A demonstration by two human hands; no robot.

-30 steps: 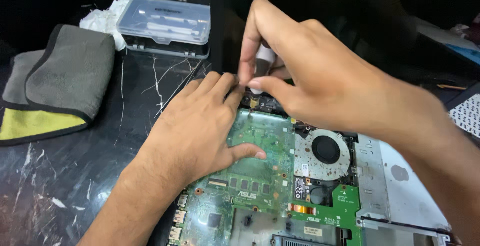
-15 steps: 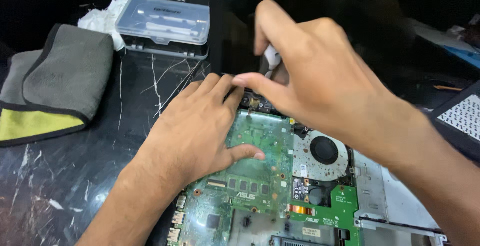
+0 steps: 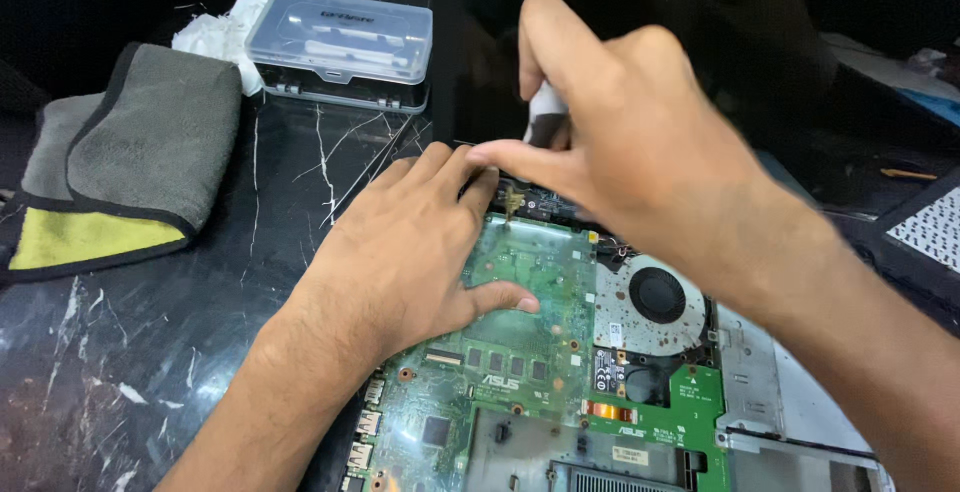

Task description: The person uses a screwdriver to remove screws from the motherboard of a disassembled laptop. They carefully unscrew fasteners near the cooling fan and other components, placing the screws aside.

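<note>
Clear case (image 3: 340,47) with white tools inside

Green motherboard (image 3: 520,352), silver cooling fan (image 3: 655,297) with black hub; grey cloth (image 3: 140,152) with yellow underside; clear plastic case (image 3: 340,47); black, white-veined marble tabletop (image 3: 150,352); white crumpled tissue (image 3: 230,27).

The right hand (image 3: 640,152) is covering most of the white-handled tool (image 3: 545,112), and motion blur is softening its fingers (image 3: 520,162), so the tool's tip is not showing. The left hand (image 3: 400,252) is hiding the upper left part of the green circuit board (image 3: 520,372), while the bottom edge is cutting off the board's lower part and both forearms.
</note>
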